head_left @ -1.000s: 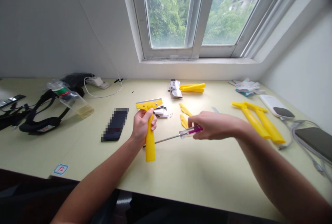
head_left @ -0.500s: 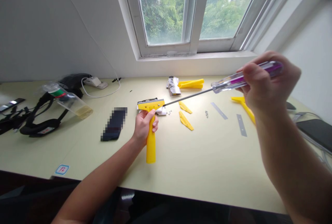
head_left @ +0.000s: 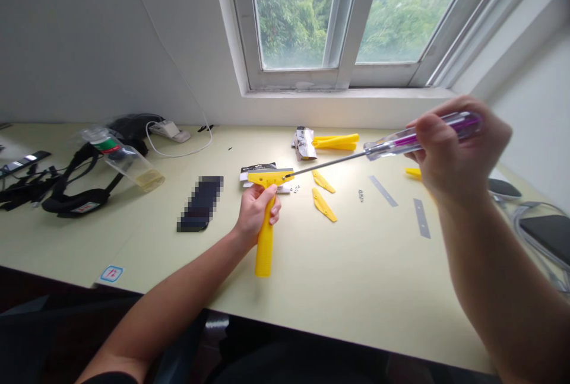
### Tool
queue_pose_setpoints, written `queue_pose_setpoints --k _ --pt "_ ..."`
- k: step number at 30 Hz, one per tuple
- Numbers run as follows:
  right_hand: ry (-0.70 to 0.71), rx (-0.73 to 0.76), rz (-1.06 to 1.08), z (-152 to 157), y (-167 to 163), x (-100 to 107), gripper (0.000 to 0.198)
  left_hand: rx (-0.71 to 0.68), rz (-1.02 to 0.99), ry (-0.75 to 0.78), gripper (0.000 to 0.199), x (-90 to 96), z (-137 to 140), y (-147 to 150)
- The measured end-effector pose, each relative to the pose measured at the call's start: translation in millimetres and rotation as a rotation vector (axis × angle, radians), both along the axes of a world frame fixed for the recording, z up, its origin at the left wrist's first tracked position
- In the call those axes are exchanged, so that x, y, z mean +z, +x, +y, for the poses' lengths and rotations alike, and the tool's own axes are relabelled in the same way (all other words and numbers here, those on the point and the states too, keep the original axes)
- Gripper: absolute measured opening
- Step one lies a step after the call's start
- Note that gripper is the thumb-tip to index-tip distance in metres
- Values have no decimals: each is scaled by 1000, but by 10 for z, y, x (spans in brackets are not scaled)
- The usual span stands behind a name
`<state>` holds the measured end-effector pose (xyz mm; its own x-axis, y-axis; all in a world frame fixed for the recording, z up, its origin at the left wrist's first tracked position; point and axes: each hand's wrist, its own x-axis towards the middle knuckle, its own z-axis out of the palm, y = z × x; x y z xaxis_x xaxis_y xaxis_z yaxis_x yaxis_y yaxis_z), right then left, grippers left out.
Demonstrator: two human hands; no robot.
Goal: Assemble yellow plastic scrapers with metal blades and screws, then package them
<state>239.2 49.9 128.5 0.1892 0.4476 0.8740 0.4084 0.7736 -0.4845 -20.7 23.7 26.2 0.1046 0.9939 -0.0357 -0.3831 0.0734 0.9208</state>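
My left hand (head_left: 259, 210) is closed round the neck of a yellow scraper (head_left: 264, 247), holding it upright above the table with its blade edge up. In my right hand (head_left: 461, 146) is a screwdriver (head_left: 392, 143) with a clear and purple handle, gripped in closed fingers. Its shaft slants down to the left, and the tip meets the right end of the scraper head, at or near a screw. Two yellow blade covers (head_left: 324, 205) lie to the right of the scraper. Small nuts (head_left: 295, 189) and screws (head_left: 361, 196) rest close by.
Two flat metal blades (head_left: 422, 218) lie on the table (head_left: 333, 295) at right. Yellow handles (head_left: 336, 142) with packaging (head_left: 305, 143) are at the back. A phone (head_left: 200, 203), a plastic bottle (head_left: 127, 161) and a black headset strap (head_left: 80, 194) sit at left.
The screwdriver tip has shifted from the scraper head's right edge onto its face near the screw. The whole view has turned slightly; both hands keep their grips.
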Motion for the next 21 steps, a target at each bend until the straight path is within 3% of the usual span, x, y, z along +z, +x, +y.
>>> queue_pose_setpoints --k 11,21 --pt "37 -70 -33 -22 -32 3 17 -19 -73 -1 28 -70 43 -20" --pt "-59 -120 68 -32 -49 56 14 -32 -105 -18 28 -69 42 -17"
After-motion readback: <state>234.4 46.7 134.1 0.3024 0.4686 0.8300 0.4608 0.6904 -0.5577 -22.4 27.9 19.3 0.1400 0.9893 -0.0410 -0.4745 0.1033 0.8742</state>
